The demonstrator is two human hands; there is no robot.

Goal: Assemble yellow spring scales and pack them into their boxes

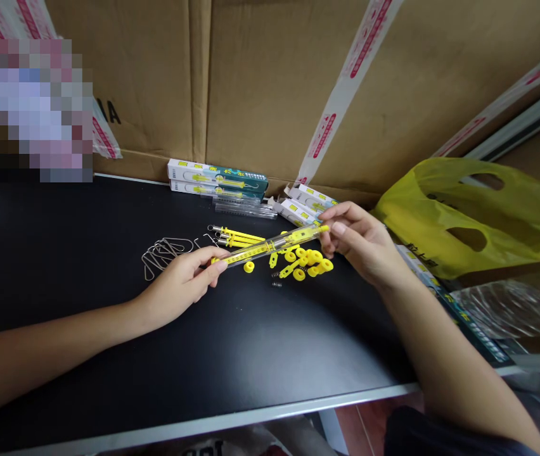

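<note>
Between my two hands, a clear tube spring scale [272,246] with yellow inner parts tilts up to the right above the table. My left hand [187,275] grips its lower left end, fingers closed. Thumb and fingers of my right hand [358,244] pinch the yellow tip at the other end. Behind the tube lie several yellow rods with springs [236,237]. Yellow ring caps [315,258] and flat yellow pieces are scattered beneath its right half. Small coil springs [276,284] rest nearby. Bent wire hooks [163,253] are heaped beyond my left hand.
Printed boxes [217,178] are stacked at the back, with clear tubes [245,208] beside them. More boxes [301,209] lean behind my right hand. A yellow plastic bag [422,215] and bubble wrap [517,307] sit right. Large taped cartons [260,76] wall the black table's [232,354] back.
</note>
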